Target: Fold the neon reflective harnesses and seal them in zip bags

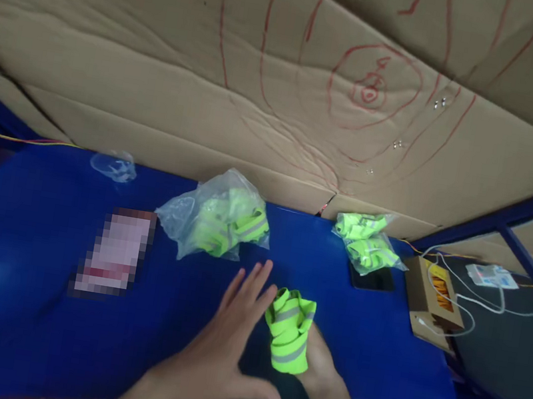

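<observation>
My right hand (pixel 320 362) holds a folded bundle of neon-yellow reflective strap (pixel 289 341) with grey stripes, near the front of the blue table. The bundle hides most of the fingers of that hand. Just left of it, my left hand (pixel 236 333) is open, fingers stretched forward and thumb apart, holding nothing. Beyond the left hand lies a clear plastic bag (pixel 183 216) with more neon-yellow strap (pixel 214 228) inside. Two small clear packets of the same yellow material (pixel 370 251) lie farther right at the back.
A cardboard sheet (pixel 165 75) with red rings stands behind the blue table (pixel 22 336). A blurred-out flat item (pixel 117 250) and crumpled clear plastic (pixel 117 167) lie at left. At right are a dark flat device (pixel 375 281), a cardboard box (pixel 416 291) and white cables (pixel 483 302).
</observation>
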The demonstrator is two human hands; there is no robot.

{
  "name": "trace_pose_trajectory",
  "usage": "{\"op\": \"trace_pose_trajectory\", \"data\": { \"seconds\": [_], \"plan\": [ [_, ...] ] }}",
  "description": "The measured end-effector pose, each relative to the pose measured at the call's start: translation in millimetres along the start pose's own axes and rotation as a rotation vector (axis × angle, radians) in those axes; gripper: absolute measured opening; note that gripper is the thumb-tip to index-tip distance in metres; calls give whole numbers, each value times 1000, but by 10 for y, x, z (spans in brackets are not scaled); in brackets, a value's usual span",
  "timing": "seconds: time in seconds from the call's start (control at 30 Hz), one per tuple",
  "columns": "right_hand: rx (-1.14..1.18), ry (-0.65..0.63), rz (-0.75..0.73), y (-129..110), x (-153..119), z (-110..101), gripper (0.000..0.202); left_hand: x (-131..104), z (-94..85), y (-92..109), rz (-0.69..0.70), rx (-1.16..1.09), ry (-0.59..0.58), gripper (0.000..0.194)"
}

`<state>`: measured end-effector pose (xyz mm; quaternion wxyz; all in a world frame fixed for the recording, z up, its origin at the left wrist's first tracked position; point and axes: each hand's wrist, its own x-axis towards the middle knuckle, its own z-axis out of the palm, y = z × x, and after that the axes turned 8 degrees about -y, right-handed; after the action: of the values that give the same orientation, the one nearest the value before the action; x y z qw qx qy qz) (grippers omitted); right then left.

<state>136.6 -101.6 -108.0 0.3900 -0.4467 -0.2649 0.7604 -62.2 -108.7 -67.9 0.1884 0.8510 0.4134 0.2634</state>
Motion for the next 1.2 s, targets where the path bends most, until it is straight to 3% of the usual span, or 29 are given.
{"op": "trace_pose_trajectory", "data": {
  "seconds": [0.1,0.2,0.27,0.37,0.47,0.53,0.63,0.7,0.77,1.03,1.2],
  "plan": [
    [-207,133,-140,-189,-20,-419,59,337,-361,-193,-131,270,147,91],
    [-476,156,-207,-414,-28,-774,68,749,-745,-535,-384,510,208,97],
    [-586,110,-236,-569,-28,-940,70,976,-929,-742,-595,523,123,111],
    [-657,41,-280,-799,-6,-1083,73,1148,-999,-837,-738,491,-55,110],
    [-683,31,-345,-987,70,-1146,70,1120,-811,-606,-631,596,-33,101],
    [-640,60,-384,-1055,151,-1159,63,1038,-583,-348,-413,649,-14,97],
    [-387,124,-378,-1052,273,-1144,61,918,-202,2,-157,590,-71,94],
    [-276,122,-378,-1012,315,-1123,59,881,13,145,-94,540,-101,95],
    [-306,85,-411,-977,311,-1104,53,886,163,219,-80,520,-115,98],
    [-694,-31,-603,-987,170,-1092,40,1049,324,325,-49,554,-282,108],
    [-736,-65,-602,-969,152,-1109,37,1102,415,300,-19,543,-289,97]
  ]
}}
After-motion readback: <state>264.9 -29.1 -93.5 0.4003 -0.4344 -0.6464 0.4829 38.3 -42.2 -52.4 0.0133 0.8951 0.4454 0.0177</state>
